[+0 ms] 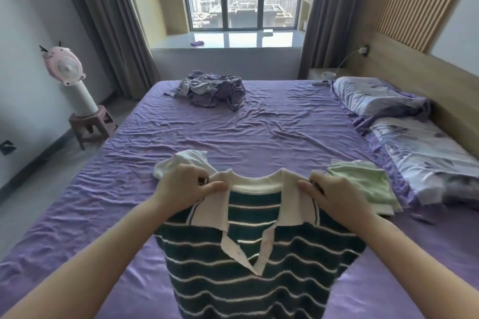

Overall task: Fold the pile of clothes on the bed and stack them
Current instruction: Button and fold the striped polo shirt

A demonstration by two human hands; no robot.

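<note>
While both hands pinch its shoulders, left hand [186, 186] at 9 o'clock, right hand [334, 194] at 3, the striped polo [248, 261] hangs spread over the bed [259, 127], probably for laying flat; the unfolded pile [215, 89] waits at 12.

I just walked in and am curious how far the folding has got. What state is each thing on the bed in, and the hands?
Striped polo shirt: unfolded, held up by its collar.
Left hand: pinching the collar's left side.
Right hand: pinching the collar's right side.
Green garment: folded, lying flat on the bed.
White garment: lying loose behind the left hand.
Purple clothes pile: crumpled, unfolded.
Bed sheet: wrinkled.
</note>
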